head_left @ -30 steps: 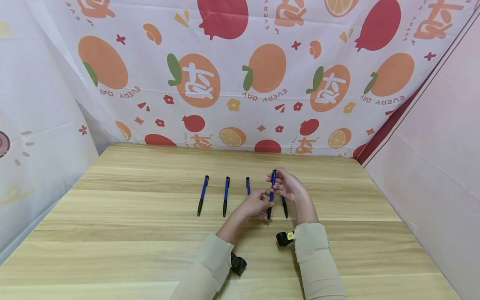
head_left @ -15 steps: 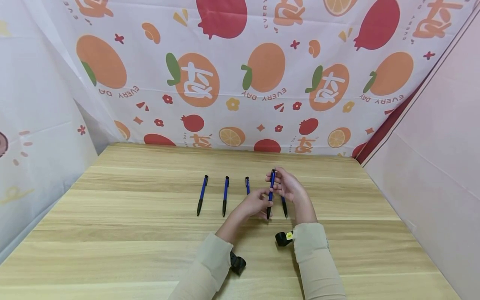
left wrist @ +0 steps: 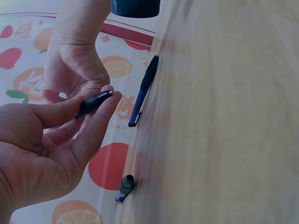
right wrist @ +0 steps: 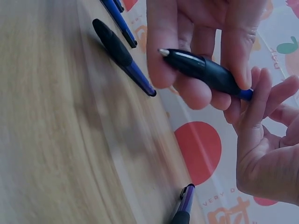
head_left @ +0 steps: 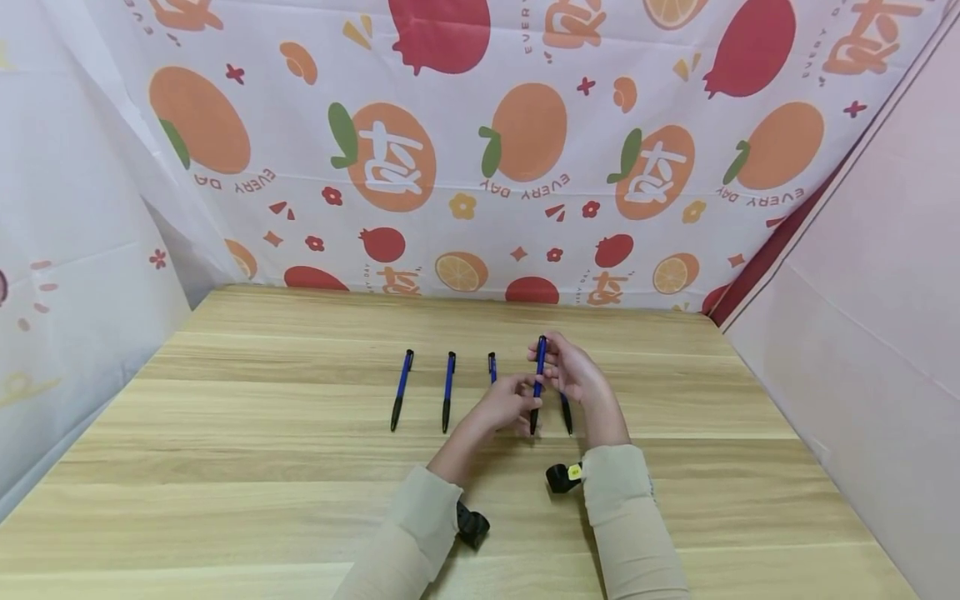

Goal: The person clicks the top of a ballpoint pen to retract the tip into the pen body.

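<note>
A blue pen [head_left: 539, 364] with a black grip is held off the table, its clicker end pointing away from the person. My left hand [head_left: 506, 405] pinches the black grip between thumb and fingers. Around the upper blue part, my right hand [head_left: 579, 372] holds the same pen, thumb near the clicker end. The right wrist view shows the metal writing tip out beyond the pen's black grip [right wrist: 201, 70]. Beneath the hands lie two similar pens: one pen [head_left: 492, 367] partly hidden by the left hand, another pen [head_left: 566, 414] partly hidden by the right.
Farther left on the wooden table [head_left: 262, 467] lie two more pens, the leftmost pen [head_left: 401, 392] and its neighbour [head_left: 448, 393], roughly parallel. A fruit-print cloth [head_left: 465, 150] hangs behind the table's far edge. White cloth walls stand at both sides.
</note>
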Tool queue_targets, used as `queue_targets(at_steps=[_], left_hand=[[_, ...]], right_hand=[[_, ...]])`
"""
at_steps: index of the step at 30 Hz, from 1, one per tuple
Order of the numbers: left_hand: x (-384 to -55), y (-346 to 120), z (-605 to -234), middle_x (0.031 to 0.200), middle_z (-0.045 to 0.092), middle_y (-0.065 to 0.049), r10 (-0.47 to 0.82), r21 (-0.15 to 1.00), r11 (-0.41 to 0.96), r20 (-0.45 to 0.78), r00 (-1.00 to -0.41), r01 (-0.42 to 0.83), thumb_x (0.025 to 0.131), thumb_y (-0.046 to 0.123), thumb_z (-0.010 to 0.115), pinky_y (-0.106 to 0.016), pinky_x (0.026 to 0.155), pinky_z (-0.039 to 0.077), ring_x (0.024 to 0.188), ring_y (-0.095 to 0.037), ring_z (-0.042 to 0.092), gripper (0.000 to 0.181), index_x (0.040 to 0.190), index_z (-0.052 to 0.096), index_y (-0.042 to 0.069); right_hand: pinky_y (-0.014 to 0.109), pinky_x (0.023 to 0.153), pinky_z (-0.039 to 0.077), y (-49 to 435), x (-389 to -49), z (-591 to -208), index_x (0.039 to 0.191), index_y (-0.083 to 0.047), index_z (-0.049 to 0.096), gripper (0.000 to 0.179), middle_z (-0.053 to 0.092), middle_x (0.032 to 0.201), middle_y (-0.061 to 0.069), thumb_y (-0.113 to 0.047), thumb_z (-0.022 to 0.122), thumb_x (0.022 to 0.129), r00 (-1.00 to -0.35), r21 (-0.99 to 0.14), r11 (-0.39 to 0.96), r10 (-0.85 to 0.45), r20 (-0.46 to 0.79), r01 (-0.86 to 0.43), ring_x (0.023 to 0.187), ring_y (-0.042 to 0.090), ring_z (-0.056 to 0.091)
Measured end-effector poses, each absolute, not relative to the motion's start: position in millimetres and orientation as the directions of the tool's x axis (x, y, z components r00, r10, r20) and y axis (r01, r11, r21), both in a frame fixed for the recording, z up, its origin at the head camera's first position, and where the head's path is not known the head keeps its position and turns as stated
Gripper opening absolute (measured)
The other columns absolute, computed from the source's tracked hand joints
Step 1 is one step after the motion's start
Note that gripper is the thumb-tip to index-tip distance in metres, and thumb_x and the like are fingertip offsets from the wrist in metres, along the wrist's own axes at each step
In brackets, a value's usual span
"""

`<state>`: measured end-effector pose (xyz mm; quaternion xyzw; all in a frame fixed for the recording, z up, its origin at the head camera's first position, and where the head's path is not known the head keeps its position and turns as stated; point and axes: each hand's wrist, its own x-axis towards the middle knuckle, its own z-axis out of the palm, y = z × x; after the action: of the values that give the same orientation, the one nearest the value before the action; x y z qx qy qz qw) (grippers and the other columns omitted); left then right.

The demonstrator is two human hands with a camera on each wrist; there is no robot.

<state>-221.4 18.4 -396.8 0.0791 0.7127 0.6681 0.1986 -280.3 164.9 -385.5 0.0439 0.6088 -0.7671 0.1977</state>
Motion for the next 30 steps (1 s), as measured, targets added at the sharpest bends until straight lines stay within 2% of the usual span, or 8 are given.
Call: queue_targets(at_steps=[5, 14, 23, 30], left_hand=[[-219.4, 16.2, -392.1, 0.105, 0.053, -0.028, 0.385, 0.987, 0.086, -0.161, -0.909, -0.138, 0.091, -0.005, 0.05, -0.043, 0.064, 0.054, 0.083, -0.043, 0.061, 0.034, 0.124, 0.045, -0.008], [-225.4, 20.7, -399.7, 0.094, 0.053, -0.015, 0.327, 0.983, 0.095, -0.183, -0.927, -0.16, 0.09, -0.005, 0.052, -0.037, 0.057, 0.054, 0.081, -0.04, 0.063, 0.032, 0.122, 0.048, -0.006], [-227.7, 20.6, -400.1, 0.091, 0.051, -0.013, 0.324, 0.983, 0.084, -0.179, -0.929, -0.161, 0.09, -0.005, 0.052, -0.038, 0.059, 0.055, 0.081, -0.04, 0.063, 0.033, 0.122, 0.049, -0.006], [-229.3, 19.2, -400.0, 0.094, 0.053, -0.015, 0.331, 0.983, 0.088, -0.183, -0.926, -0.163, 0.09, -0.004, 0.053, -0.039, 0.06, 0.055, 0.082, -0.041, 0.062, 0.033, 0.122, 0.048, -0.006]], right_hand=[[0.019, 0.052, 0.049, 161.8, -279.9, -384.5, 0.113, 0.005, 0.051, 0.043, 0.058, 0.088, 0.005, -0.034, 0.039, 0.099, -0.923, -0.921, -0.18, -0.243, -0.298, 0.344, 0.042, 0.006, 0.044], [0.018, 0.049, 0.049, 160.7, -281.2, -382.1, 0.105, 0.0, 0.055, 0.038, 0.059, 0.087, 0.005, -0.034, 0.04, 0.098, -0.921, -0.912, -0.19, -0.224, -0.32, 0.363, 0.039, 0.005, 0.043], [0.018, 0.047, 0.049, 159.3, -283.5, -381.1, 0.102, -0.001, 0.056, 0.037, 0.059, 0.087, 0.005, -0.033, 0.039, 0.099, -0.92, -0.913, -0.177, -0.207, -0.332, 0.369, 0.04, 0.006, 0.039], [0.019, 0.051, 0.05, 158.7, -283.3, -381.7, 0.106, 0.002, 0.056, 0.039, 0.061, 0.086, 0.005, -0.034, 0.041, 0.098, -0.928, -0.918, -0.186, -0.204, -0.312, 0.349, 0.044, 0.006, 0.049]])
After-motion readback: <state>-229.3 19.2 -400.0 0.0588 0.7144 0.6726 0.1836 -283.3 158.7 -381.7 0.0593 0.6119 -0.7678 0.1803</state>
